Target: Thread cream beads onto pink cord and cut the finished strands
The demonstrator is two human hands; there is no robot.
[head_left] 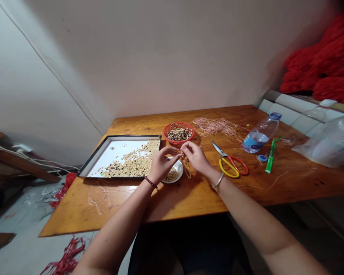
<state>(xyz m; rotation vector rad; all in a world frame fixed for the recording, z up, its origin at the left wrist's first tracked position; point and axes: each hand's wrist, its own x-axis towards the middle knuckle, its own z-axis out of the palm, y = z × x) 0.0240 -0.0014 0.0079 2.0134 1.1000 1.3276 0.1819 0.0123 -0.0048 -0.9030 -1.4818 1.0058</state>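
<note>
My left hand [162, 163] and my right hand [195, 156] meet over the wooden table [195, 194], fingertips pinched together on a string of beads [187, 168] that dangles below them. A small white dish of pale beads [173, 173] lies just under my left hand. A red bead bracelet is on my left wrist and a silver bangle on my right. Behind my hands stands a red basket [178, 133] of finished bead strings. To the left lies a black-rimmed tray [97, 156] with several loose pale and dark beads.
Yellow-and-red scissors [231, 163] lie right of my hands, then a lying water bottle [260, 134], a green tool [271, 156] and a clear plastic bag [331, 143]. A heap of pink cord [215, 126] is at the back. Loose cord [99, 195] lies front left. Red tassels [321, 65] pile up right.
</note>
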